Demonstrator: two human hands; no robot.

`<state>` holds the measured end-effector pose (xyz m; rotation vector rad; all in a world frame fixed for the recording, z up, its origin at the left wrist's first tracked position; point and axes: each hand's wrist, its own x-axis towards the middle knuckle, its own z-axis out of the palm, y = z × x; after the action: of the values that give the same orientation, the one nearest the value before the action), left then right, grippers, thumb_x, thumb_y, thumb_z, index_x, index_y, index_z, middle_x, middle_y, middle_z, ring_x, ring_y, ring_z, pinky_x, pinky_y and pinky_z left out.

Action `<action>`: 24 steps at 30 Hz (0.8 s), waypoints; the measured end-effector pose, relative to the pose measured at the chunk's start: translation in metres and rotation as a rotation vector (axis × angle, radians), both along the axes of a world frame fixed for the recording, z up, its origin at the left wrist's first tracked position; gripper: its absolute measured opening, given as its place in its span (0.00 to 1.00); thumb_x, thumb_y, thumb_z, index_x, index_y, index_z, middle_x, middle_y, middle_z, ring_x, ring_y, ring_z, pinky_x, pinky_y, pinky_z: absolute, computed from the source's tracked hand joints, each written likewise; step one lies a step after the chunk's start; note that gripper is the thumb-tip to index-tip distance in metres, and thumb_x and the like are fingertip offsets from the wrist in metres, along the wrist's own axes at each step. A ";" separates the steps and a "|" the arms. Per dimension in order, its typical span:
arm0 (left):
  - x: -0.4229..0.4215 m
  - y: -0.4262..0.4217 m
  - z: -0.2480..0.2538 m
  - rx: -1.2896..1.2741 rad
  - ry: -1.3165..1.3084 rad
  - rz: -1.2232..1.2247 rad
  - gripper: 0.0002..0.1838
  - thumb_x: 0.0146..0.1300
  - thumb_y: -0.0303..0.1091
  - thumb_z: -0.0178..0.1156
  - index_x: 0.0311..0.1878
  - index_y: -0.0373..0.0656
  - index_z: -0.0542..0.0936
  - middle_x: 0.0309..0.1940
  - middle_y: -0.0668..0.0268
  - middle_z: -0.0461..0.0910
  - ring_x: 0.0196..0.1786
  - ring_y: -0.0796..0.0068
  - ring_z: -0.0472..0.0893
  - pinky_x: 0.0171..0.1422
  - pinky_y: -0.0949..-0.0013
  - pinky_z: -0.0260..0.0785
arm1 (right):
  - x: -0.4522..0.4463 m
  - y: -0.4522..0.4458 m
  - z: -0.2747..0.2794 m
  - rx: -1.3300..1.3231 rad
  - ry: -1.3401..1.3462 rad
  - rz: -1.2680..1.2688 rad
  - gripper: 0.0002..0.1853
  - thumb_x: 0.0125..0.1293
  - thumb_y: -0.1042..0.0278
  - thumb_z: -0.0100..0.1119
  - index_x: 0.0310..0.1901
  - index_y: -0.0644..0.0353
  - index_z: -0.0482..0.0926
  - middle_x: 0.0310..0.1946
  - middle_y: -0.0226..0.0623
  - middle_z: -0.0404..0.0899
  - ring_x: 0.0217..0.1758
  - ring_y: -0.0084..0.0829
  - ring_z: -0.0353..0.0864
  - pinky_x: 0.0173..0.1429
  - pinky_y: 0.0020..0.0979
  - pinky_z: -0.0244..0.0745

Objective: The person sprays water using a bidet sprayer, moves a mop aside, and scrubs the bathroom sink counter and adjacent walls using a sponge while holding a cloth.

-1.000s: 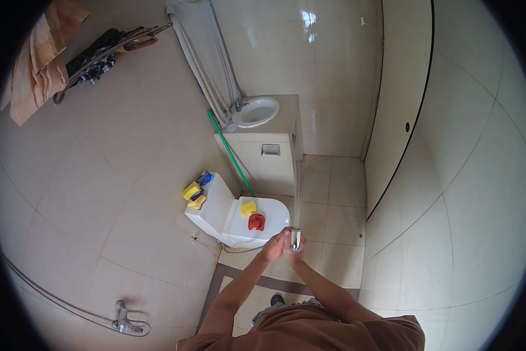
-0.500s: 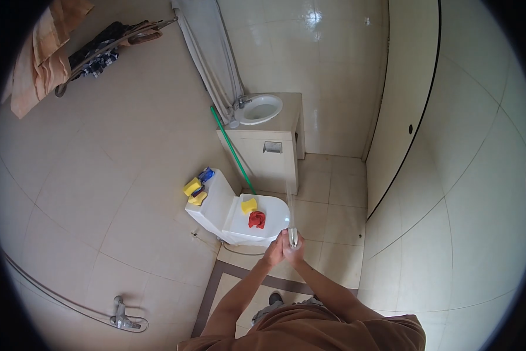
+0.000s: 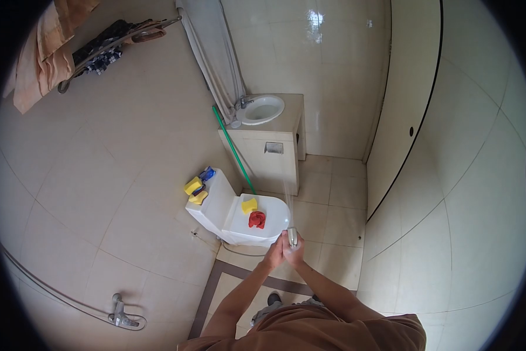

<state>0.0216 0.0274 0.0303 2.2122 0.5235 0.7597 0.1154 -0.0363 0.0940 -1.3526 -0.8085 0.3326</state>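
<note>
Hands [image 3: 284, 248] together at the toilet's [image 3: 257, 219] front, forearms reaching forward, apparently closed round a metallic object [image 3: 293, 236].

The clear stream [image 3: 286, 190] from the nozzle [image 3: 293, 236] had swung to the person's left: a second earlier it rose beside the cabinet's [image 3: 257, 155] right edge, and now it crossed in front of the cabinet's face, its visible upper end just below the recess [image 3: 274, 148]. The nozzle and both hands, left [image 3: 274, 255] and right [image 3: 294, 251], had drifted slightly left, nearer the toilet's [image 3: 274, 213] front edge. The camera's view had also shifted a little, sliding the sink [image 3: 262, 110] and door [image 3: 408, 105] rightward in frame.
</note>
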 end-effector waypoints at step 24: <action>0.040 -0.044 0.004 0.351 0.017 -0.175 0.29 0.63 0.26 0.56 0.66 0.32 0.62 0.58 0.42 0.72 0.58 0.40 0.75 0.60 0.53 0.71 | 0.036 -0.069 -0.031 0.017 0.026 -0.081 0.11 0.67 0.63 0.62 0.37 0.64 0.80 0.25 0.43 0.80 0.28 0.37 0.81 0.35 0.36 0.76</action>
<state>0.0613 -0.0167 0.0341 2.5480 0.2106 0.7874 0.1517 -0.1050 0.0626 -1.3587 -0.7310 0.2785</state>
